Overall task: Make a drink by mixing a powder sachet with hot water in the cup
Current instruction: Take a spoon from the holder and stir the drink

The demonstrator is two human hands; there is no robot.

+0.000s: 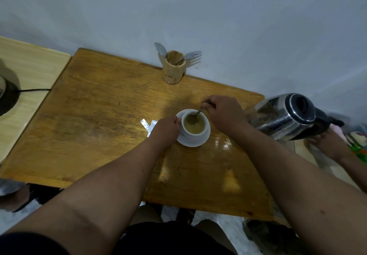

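A white cup (193, 133) stands on a white saucer (193, 142) on the wooden table (99, 115), filled with a light brown drink (195, 126). My left hand (165, 130) grips the cup's left side at the handle. My right hand (224, 112) pinches the stem of a metal spoon (195, 116), whose bowl dips into the drink. An emptied silver sachet (148, 126) lies flat on the table just left of my left hand, partly hidden by it.
A steel kettle (286, 115) is held at the table's right edge by another person's hand (327, 145). A wooden holder (172, 67) with a spoon and fork stands at the back by the wall. A black kettle base (8, 96) with a cord sits on a lighter table, left.
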